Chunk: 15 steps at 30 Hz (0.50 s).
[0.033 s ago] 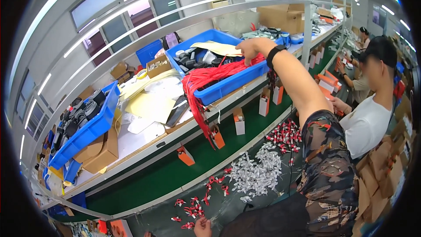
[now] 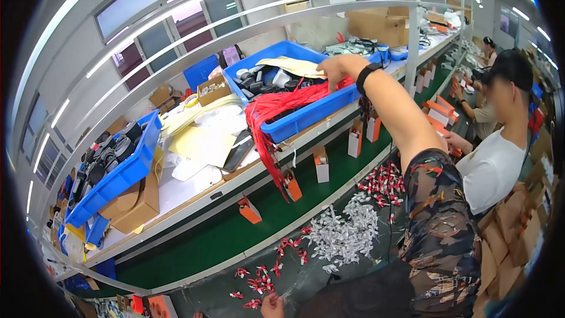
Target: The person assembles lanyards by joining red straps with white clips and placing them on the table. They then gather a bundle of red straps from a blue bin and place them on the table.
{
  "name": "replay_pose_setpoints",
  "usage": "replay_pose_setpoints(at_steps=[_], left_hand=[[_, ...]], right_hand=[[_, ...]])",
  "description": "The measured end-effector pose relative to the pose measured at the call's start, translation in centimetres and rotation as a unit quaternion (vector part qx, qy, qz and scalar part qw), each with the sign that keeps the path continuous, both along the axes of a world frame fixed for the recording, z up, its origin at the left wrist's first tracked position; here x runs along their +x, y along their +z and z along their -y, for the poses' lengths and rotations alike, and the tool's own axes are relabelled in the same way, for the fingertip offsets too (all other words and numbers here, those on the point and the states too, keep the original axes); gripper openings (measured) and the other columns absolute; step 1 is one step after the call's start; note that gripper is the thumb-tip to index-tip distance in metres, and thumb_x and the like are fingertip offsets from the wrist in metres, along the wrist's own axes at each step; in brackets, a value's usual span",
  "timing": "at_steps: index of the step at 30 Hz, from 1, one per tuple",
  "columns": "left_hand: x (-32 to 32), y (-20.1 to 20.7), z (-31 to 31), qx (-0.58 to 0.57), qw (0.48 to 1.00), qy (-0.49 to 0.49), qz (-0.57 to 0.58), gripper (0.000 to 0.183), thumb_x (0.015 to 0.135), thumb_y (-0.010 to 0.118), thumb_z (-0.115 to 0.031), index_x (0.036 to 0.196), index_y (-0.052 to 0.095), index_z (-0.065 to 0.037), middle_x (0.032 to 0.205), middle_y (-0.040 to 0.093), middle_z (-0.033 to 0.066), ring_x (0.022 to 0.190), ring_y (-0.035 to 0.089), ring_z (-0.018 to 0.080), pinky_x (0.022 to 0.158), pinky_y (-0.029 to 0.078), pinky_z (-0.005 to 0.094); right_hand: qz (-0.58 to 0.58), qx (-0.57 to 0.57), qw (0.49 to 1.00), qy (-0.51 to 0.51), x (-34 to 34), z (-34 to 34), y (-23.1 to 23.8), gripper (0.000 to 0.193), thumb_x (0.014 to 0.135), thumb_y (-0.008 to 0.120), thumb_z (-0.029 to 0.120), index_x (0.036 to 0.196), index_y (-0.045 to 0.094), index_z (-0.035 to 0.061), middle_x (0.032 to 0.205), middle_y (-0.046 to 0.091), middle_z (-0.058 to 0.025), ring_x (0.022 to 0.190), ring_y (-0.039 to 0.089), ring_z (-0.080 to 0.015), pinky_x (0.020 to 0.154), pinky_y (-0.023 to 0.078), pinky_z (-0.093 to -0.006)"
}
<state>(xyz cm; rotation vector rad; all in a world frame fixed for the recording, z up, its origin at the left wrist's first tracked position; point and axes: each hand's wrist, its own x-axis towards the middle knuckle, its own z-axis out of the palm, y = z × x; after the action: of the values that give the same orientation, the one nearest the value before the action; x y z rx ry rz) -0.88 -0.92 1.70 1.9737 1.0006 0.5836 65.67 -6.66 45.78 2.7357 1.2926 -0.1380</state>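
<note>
My right hand (image 2: 336, 69) reaches up into a blue bin (image 2: 306, 115) on the shelf, with a black band on its wrist (image 2: 368, 76). Its fingers lie on a beige sheet (image 2: 291, 66) on top of black parts, beside a bundle of red cords (image 2: 276, 109) that hangs over the bin's front edge. Whether the fingers grip anything is hidden. My left hand (image 2: 272, 305) shows only partly at the lower edge. It touches the dark worktop among small red-and-white pieces (image 2: 259, 285).
A green conveyor belt (image 2: 223, 235) carries small orange-and-white boxes (image 2: 250, 211). A white pile of pieces (image 2: 344, 232) and a red pile (image 2: 382, 179) lie on the worktop. A second blue bin (image 2: 126, 174) holds black round parts. A person in a white shirt (image 2: 491, 168) works at the right.
</note>
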Motion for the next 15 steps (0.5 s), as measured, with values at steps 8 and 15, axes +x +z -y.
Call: replay_pose_setpoints(at_steps=[8,15], left_hand=[[-0.5,-1.1,-0.1,-0.039,0.998,0.027,0.031,0.025,0.088,0.068,-0.017,0.110,0.066,-0.004,0.085,0.067,0.0074,0.076,0.059,0.0170,0.075,0.049,0.0305],[-0.9,-3.4,-0.7,0.001,0.999,0.042,0.033,0.027,0.087,0.070,-0.016,0.110,0.066,-0.003,0.083,0.064,0.0049,0.075,0.055,0.0127,0.071,0.047,0.0277]], right_hand=[[-0.055,0.038,0.998,-0.011,-0.9,-0.2,-0.4,0.084,0.069,0.081,0.051,0.132,0.052,0.0029,0.129,0.058,-0.0207,0.117,0.057,-0.0366,0.096,0.046,-0.0433],[-0.147,0.030,0.988,0.033,2.5,1.4,-1.2,0.070,0.073,0.074,0.039,0.132,0.056,0.0069,0.121,0.063,-0.0118,0.108,0.059,-0.0262,0.091,0.046,-0.0391]])
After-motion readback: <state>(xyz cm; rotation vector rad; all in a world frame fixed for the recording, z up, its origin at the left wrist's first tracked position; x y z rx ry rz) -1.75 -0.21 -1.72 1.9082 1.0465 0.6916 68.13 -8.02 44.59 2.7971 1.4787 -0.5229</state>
